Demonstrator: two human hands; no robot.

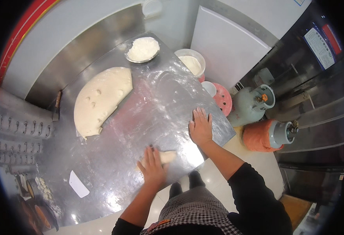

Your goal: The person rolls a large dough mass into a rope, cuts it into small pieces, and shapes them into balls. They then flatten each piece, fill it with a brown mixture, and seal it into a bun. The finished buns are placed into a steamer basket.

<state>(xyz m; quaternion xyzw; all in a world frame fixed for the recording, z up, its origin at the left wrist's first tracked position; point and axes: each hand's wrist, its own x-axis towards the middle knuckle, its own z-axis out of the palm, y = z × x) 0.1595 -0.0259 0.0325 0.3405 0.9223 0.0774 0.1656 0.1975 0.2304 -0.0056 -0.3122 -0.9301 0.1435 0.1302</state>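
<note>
Under my left hand (153,167) lies a small elongated piece of dough (168,157), near the front edge of the metal table (148,109). The palm presses on it with fingers stretched out, and part of the dough is hidden beneath. My right hand (201,127) rests flat on the tabletop toward the right edge, its fingers spread and nothing in them. A large slab of dough (101,98) with a cut, straight right side and a few dents spreads over the back left of the table.
A bowl of flour (142,49) stands at the back corner. White scraper (78,184) lies front left; a wooden-handled knife (57,105) is at the left edge. Small dough pieces (44,188) sit lower left. Right of the table are a flour tub (190,65), red stool (222,100) and gas cylinders (247,105).
</note>
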